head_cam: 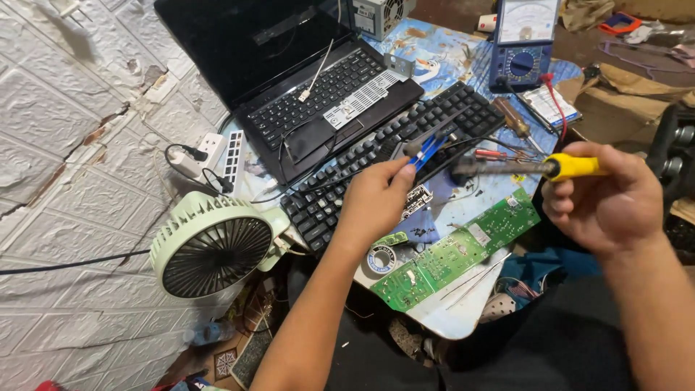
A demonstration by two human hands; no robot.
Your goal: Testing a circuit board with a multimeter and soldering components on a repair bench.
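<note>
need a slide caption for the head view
Left hand pinches a blue tool, right hand holds a yellow-handled soldering iron above a green circuit board.

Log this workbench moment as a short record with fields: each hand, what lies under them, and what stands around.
left hand: the left hand pinches a small blue-handled tool above the black keyboard
right hand: the right hand grips a yellow-handled soldering iron, tip pointing toward the blue tool
below hands: a green circuit board lies flat on the small table, tweezers beside it
left side: a pale green fan
rear: an open laptop and a blue multimeter
</note>
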